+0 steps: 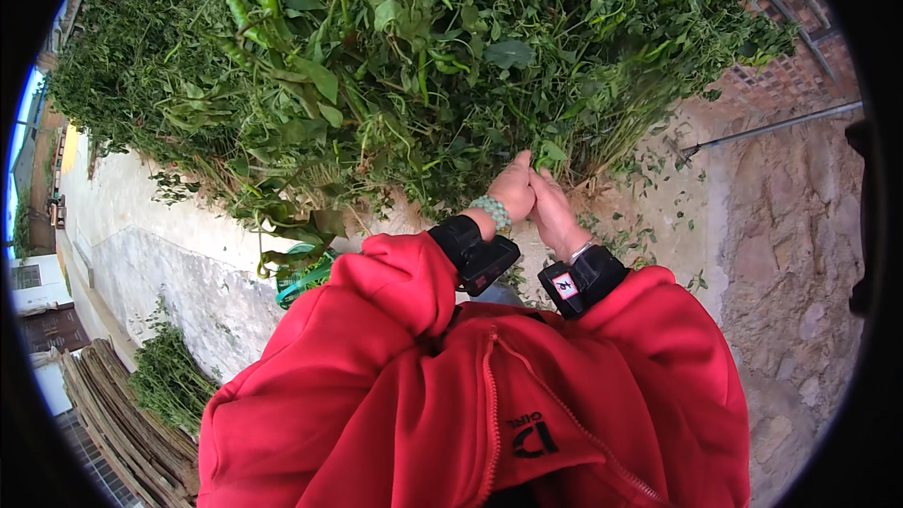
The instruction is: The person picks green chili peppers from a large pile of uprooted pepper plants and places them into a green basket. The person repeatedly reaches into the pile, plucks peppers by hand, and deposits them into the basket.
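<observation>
A large heap of cut chili pepper plants (423, 70) with green leaves, stems and green chili peppers (243, 14) fills the upper part of the view. At its lower edge, right of the middle, my left hand (513, 189), with a green bead bracelet at the wrist, meets my right hand (554, 208). Both hands are close together at a leafy stem, the fingertips partly among the foliage. A bit of green shows between them, but whether either hand grips it cannot be made out. Both wrists wear black strapped devices over red sleeves.
A green plastic basket (303, 275) stands left of my left forearm, partly hidden by drooping leaves. Fallen leaves (628, 226) lie on the concrete ground at right. A metal rod (776, 128) lies beside the heap. Wooden poles (127, 430) and another plant pile (173, 374) are at lower left.
</observation>
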